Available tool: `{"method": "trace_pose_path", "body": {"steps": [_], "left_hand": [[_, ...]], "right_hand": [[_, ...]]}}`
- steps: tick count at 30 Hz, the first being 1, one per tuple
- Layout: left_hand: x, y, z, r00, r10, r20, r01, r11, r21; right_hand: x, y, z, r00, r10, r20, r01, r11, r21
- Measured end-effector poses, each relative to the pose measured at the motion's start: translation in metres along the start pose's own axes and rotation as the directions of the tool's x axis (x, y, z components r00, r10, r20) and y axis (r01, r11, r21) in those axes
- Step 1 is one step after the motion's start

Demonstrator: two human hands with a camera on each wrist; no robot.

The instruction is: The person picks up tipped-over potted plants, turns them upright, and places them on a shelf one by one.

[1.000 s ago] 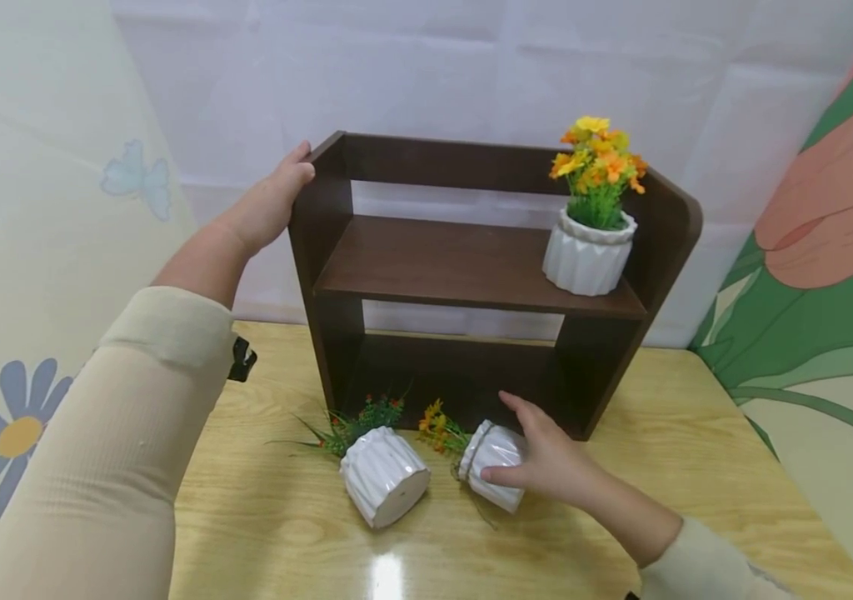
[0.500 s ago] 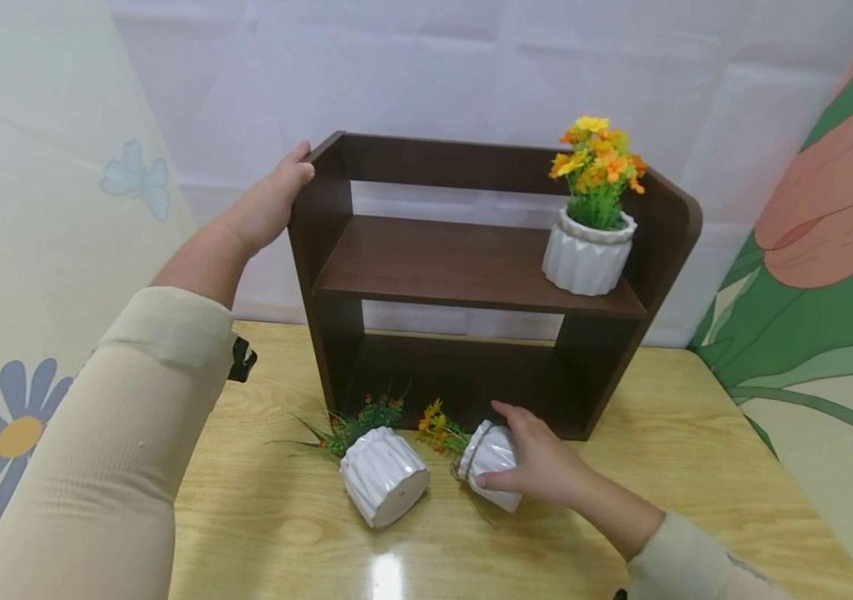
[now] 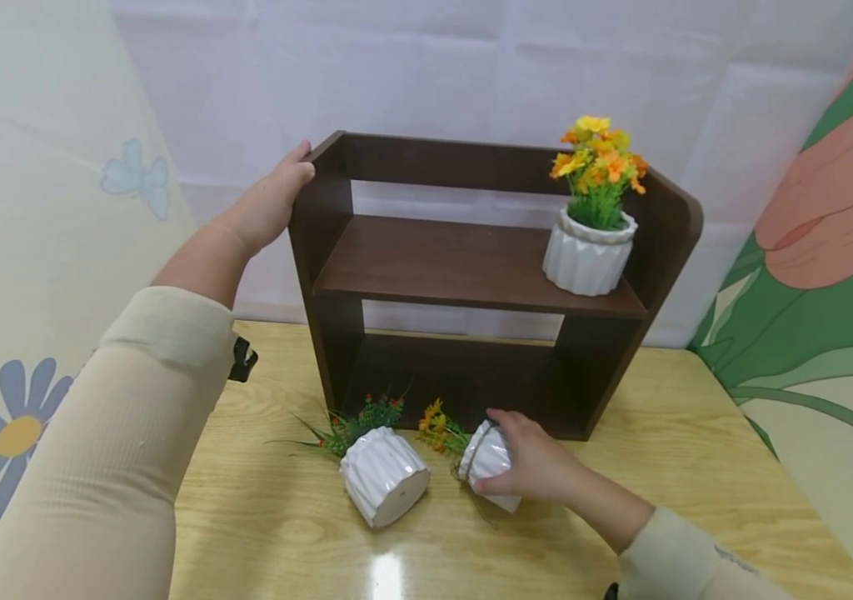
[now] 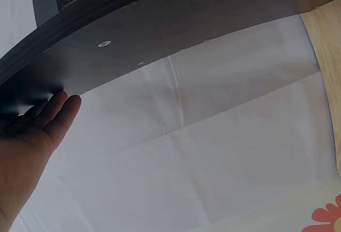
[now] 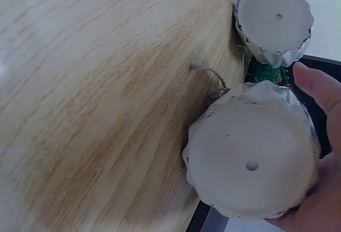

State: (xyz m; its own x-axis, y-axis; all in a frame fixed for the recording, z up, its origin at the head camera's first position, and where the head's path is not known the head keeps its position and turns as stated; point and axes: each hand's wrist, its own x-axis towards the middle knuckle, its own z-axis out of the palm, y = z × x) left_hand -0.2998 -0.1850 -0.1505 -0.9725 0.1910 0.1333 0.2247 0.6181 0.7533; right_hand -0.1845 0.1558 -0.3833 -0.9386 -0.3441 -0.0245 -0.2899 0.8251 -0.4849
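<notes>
In the head view a dark brown two-tier shelf (image 3: 441, 262) stands on the table. My left hand (image 3: 265, 208) rests against its left side panel near the top; in the left wrist view the left hand (image 4: 29, 147) has its fingers extended against the panel. A white fluted flowerpot (image 3: 488, 457) with yellow-orange flowers lies tipped before the shelf. My right hand (image 3: 546, 462) spans it, thumb on the near side and fingers on the far side. In the right wrist view this flowerpot (image 5: 250, 160) shows its round base, with the right hand (image 5: 319, 152) around one side.
A second white flowerpot (image 3: 381, 475) with red-dotted greenery lies on its side to the left. A third white flowerpot (image 3: 589, 254) with orange and yellow flowers stands upright on the upper tier's right. The wooden table (image 3: 276, 517) meets a white cloth backdrop (image 3: 426, 75).
My right hand has moved slightly left, and its fingers have closed in around the tipped flowerpot. The left hand, the shelf and the other pots have stayed in place.
</notes>
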Motion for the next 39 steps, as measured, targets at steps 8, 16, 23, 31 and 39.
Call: {"method": "trace_pose_path", "body": {"steps": [8, 16, 23, 31, 39], "left_hand": [[-0.001, 0.000, 0.000, 1.000, 0.008, 0.004, -0.008, 1.000, 0.001], [-0.001, -0.001, 0.001, 1.000, 0.008, -0.002, -0.008, 1.000, 0.003], [0.000, -0.001, 0.001, 1.000, 0.010, -0.002, -0.010, 1.000, 0.003], [0.000, -0.001, 0.000, 1.000, 0.008, -0.001, -0.008, 1.000, -0.003], [-0.001, 0.000, 0.000, 1.000, 0.009, -0.001, -0.009, 1.000, -0.005]], "right_hand": [[0.003, -0.001, 0.004, 0.999, 0.037, 0.011, -0.036, 0.998, -0.045], [0.003, -0.003, 0.008, 0.996, 0.083, 0.027, -0.079, 0.989, -0.123], [0.004, -0.003, 0.010, 0.997, 0.073, 0.003, -0.071, 0.984, -0.162], [0.002, 0.002, 0.013, 0.997, 0.055, -0.057, -0.061, 0.991, -0.117], [-0.005, 0.007, 0.016, 0.992, 0.012, -0.126, -0.021, 0.997, -0.074]]}}
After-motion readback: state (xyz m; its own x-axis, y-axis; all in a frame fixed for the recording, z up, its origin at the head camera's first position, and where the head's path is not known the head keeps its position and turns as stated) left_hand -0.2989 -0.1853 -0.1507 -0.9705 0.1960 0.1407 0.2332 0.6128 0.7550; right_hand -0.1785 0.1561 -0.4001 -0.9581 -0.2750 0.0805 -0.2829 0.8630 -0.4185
